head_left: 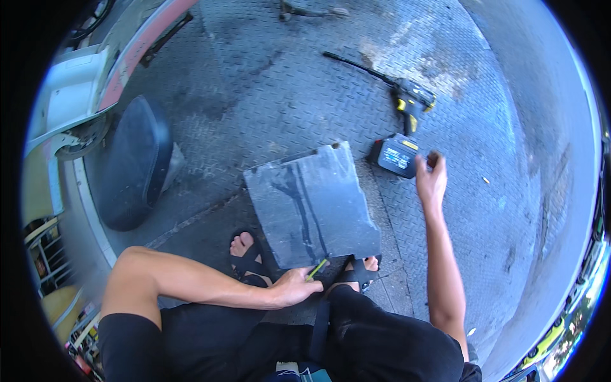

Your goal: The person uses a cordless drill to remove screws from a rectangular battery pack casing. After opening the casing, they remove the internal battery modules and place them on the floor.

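A dark grey flat panel (pixel 312 204) with streaks lies on the metal floor in front of my feet. My left hand (pixel 294 286) rests at the panel's near edge and holds a thin yellow-green stick (pixel 317 269), perhaps a pencil. My right hand (pixel 431 179) is stretched forward, fingers apart, just right of the battery base of a yellow and black cordless drill (pixel 405 127). The drill lies on its side with a long bit pointing up-left. I cannot tell whether my right hand touches it.
A black scooter seat (pixel 133 162) lies at the left beside a pale scooter body (pixel 76 95). The floor is grey diamond-plate metal (pixel 267 83). My sandalled feet (pixel 245 251) sit under the panel's near edge.
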Tool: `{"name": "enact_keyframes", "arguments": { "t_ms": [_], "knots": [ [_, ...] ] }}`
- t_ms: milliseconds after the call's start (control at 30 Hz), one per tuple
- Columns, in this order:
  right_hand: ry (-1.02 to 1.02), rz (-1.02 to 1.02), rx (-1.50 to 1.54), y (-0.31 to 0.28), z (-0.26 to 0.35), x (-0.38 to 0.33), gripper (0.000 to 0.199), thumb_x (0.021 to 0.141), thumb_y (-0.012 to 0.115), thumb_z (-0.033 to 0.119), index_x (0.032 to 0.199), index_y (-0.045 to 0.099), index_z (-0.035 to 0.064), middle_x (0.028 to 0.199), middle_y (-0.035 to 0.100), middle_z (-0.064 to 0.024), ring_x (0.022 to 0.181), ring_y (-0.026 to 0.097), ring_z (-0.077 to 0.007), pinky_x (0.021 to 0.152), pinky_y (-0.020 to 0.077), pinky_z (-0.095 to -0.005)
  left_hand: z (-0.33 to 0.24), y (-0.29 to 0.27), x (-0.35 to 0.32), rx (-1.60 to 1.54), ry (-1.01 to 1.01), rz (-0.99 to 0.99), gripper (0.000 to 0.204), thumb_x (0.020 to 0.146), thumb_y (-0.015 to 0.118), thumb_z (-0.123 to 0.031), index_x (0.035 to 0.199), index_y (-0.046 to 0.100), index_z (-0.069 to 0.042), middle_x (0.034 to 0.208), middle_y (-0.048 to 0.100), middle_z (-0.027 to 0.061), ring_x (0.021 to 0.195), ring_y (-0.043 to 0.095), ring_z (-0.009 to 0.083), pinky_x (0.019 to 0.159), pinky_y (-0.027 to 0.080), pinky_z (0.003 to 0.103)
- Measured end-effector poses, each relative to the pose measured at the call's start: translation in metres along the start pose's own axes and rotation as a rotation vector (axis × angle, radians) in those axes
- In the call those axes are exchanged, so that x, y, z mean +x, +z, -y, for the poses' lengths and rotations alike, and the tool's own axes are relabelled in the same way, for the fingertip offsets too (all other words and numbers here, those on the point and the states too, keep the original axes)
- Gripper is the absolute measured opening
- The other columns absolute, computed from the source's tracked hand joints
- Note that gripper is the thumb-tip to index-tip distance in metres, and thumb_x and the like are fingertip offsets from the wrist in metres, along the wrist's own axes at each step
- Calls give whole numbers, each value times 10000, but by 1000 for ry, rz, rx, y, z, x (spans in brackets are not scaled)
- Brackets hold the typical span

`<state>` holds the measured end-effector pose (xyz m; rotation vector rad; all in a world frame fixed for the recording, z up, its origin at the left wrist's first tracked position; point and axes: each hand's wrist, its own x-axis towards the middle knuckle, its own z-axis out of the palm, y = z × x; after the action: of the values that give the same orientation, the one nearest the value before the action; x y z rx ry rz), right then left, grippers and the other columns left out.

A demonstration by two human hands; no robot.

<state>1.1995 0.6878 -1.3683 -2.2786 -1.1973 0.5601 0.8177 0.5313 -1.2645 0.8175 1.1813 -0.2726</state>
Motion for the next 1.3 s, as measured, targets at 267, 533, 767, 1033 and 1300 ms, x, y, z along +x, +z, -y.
{"name": "enact_keyframes", "arguments": {
  "t_ms": [267, 533, 767, 1033, 1300],
  "knots": [
    [236, 390, 437, 57, 39, 137, 337, 889, 826, 124, 1140, 728, -77, 941, 766, -151, 783, 742, -260, 736, 609, -402, -47, -6, -39, 291, 258, -44, 478, 1065, 639, -314, 1384, 657, 42, 970, 784, 251, 913, 779, 398, 837, 590, 482],
    [265, 229, 531, -57, 61, 50, 234, 826, 752, 37, 1010, 637, -49, 797, 681, -87, 636, 662, -189, 601, 546, -340, -170, -135, -79, 604, 1031, -537, 311, 1089, 679, -105, 1352, 715, 58, 943, 651, 131, 680, 615, 184, 595, 510, 347],
    [213, 378, 277, -184, 115, -139, 614, 761, 952, 113, 1325, 722, 31, 1206, 767, -80, 1106, 716, -225, 1030, 572, -432, -218, -125, -56, 983, 1451, -462, 609, 1060, 701, -316, 1501, 629, 98, 1135, 790, 189, 598, 723, 146, 481, 576, 301],
    [196, 688, 278, -146, 162, -273, 461, 790, 1019, 140, 1193, 817, 43, 1153, 842, -58, 1028, 803, -217, 945, 621, -394, -101, -156, -33, 875, 1399, 52, 396, 1002, 784, -426, 1077, 674, -53, 683, 622, 55, 603, 729, 268, 480, 551, 386],
    [144, 623, 134, -134, 188, -323, 318, 942, 847, 60, 1249, 772, 32, 1166, 799, -87, 1020, 776, -206, 898, 621, -350, 86, -268, -26, 870, 720, -328, 363, 967, 830, -388, 1090, 739, -58, 915, 764, 138, 807, 776, 396, 687, 636, 503]
  ]
}}
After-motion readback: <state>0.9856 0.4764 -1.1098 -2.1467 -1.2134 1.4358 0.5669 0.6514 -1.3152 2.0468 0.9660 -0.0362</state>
